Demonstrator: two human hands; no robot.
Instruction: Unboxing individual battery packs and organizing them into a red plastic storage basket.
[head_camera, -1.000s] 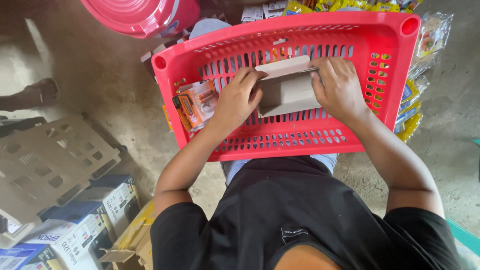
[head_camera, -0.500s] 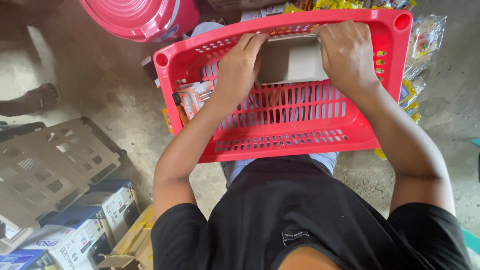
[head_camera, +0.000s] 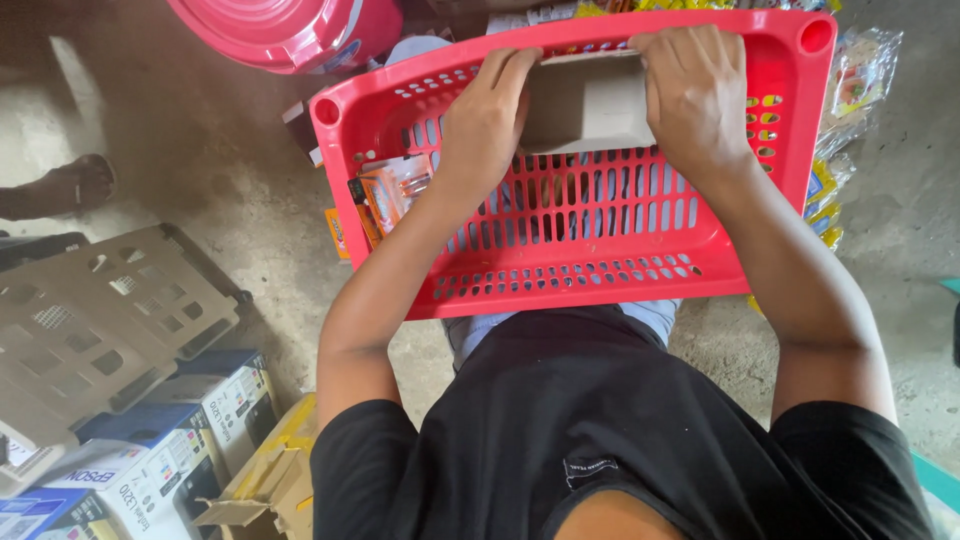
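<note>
Soft, even daylight, faint shadows on the concrete floor (head_camera: 180, 150), sharp focus, mild wide-angle stretching at edges.

Pink tub (head_camera: 290, 30), printer boxes (head_camera: 150, 450), grey crate (head_camera: 100, 320)

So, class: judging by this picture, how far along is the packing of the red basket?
Done: an orange packet lies in the red basket. In hand: the left hand and right hand press a cardboard box against its far wall. Left: most of the basket floor is bare.

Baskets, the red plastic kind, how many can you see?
1. The red basket rests on the person's lap, with the left hand and right hand holding a cardboard box at its far wall. More may be hidden out of view.
</note>
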